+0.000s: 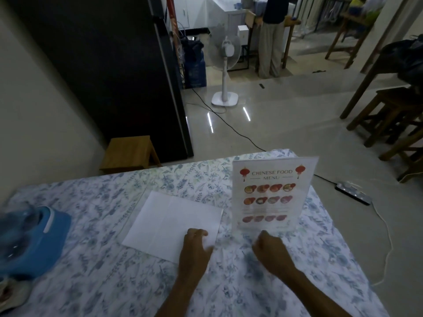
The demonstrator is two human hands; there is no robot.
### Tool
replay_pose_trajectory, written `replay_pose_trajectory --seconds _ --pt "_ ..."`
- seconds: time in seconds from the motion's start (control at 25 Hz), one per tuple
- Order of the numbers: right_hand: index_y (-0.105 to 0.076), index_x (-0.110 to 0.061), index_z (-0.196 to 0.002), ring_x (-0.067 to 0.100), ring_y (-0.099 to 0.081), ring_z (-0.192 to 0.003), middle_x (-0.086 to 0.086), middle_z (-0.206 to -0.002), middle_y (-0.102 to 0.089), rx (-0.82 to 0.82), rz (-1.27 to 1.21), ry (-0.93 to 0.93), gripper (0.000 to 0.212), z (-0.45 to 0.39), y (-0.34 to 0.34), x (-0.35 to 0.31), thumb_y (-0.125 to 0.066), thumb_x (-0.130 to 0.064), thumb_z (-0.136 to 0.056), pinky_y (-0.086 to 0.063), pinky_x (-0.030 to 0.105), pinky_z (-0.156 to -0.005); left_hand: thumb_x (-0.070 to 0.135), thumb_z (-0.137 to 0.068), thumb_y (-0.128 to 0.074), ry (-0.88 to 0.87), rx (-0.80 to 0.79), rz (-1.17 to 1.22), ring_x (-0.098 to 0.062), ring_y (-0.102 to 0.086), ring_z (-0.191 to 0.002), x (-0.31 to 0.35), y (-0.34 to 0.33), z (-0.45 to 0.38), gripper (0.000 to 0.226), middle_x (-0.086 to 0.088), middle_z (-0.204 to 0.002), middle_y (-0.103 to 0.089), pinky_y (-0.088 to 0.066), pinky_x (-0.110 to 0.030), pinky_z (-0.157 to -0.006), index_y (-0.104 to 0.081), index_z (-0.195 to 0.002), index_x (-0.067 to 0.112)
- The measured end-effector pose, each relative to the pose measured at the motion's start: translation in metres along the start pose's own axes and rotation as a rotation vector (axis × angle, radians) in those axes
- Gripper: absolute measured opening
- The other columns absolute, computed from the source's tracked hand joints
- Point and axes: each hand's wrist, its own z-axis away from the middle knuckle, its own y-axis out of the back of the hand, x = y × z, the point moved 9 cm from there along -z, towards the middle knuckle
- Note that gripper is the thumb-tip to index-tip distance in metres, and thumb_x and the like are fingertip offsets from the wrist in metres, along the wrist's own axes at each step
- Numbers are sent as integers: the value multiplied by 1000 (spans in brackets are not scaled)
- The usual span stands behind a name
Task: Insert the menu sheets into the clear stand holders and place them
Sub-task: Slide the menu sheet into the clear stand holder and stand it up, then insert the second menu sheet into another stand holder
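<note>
— On the tabletop [96,259], where are the hands?
— Left hand [194,250] flat, fingers spread on the blank sheet [169,223]; right hand [271,252] curled loosely at the upright menu stand [271,195].
— Room?
— Open cloth to the right edge.

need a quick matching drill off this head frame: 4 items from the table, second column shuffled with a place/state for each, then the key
Items
1. menu stand
2. white sheet
3. blue appliance
4. right hand

Place or state
A. lying flat, left hand on its near corner
B. far left edge of the table
C. upright, printed menu facing the camera
D. at the stand's base, fingers curled

Pairs: 1-C, 2-A, 3-B, 4-D
</note>
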Motion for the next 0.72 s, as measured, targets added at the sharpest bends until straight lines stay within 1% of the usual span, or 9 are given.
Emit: replay_pose_trajectory --seconds 0.08,0.16,0.24,0.28,0.36,0.44,0.56,0.64,0.72 --pt "-50 -17 -93 23 -65 -90 4 -96 -64 -138 9 231 14 -1 -44 -69 -55 -30 -94 -51 31 -77 43 -56 -87 59 144 -180 -26 -54 -104 -23 25 18 66 -4 -116 -50 -53 -37 -79 -59 -110 18" --pt "-50 -11 -122 26 -56 -116 10 -124 -58 -225 -8 325 37 -16 -79 -121 -56 -32 -93 -48 37 -96 64 -44 -84 196 199 -266 -33 -53 -100 -47 40 31 90 -10 -117 -48 -52 -41 -76 -59 -114 14" --pt "-28 -6 -148 33 -26 -146 17 -157 -28 -233 66 324 66 -44 -99 -149 -55 -34 -95 -32 45 -116 79 -39 -75 329 228 -303 -34 -50 -104 -68 51 37 100 -12 -121 -46 -50 -43 -77 -59 -116 16" --pt "-18 -5 -152 34 -9 -151 18 -163 -12 -218 132 316 73 -59 -102 -155 -53 -36 -96 -23 48 -120 82 -39 -72 371 230 -301 -34 -46 -110 -75 54 39 102 -12 -127 -43 -48 -45 -82 -58 -119 19" --pt "-8 -5 -154 39 7 -151 22 -164 4 -188 266 286 79 -84 -105 -154 -50 -39 -97 -12 51 -122 82 -44 -70 402 196 -276 -34 -35 -127 -85 59 38 104 -12 -143 -34 -43 -48 -94 -53 -129 25" --pt "-9 -7 -154 44 3 -150 25 -163 4 -181 341 243 80 -93 -107 -149 -49 -45 -96 -11 54 -121 81 -53 -66 378 135 -253 -31 -23 -141 -95 60 32 102 -10 -156 -21 -34 -50 -106 -44 -139 30" --pt "-28 -9 -145 44 -28 -141 25 -155 -26 -50 384 236 75 -84 -102 -151 -53 -54 -90 -31 56 -112 73 -63 -69 319 68 -202 -26 -14 -148 -113 65 15 99 -5 -163 -5 -27 -49 -112 -34 -146 30" --pt "-36 -10 -137 40 -42 -127 22 -141 -42 36 414 228 74 -75 -98 -151 -57 -59 -86 -41 52 -102 64 -66 -75 350 107 -126 -28 -21 -145 -124 74 11 99 -8 -162 -8 -34 -46 -110 -34 -147 25" --pt "-36 -12 -137 41 -44 -122 21 -135 -45 56 382 155 79 -65 -97 -142 -63 -61 -81 -43 51 -99 49 -73 -77 379 205 -90 -30 -33 -134 -123 85 18 88 -14 -153 -25 -45 -42 -98 -39 -144 15"
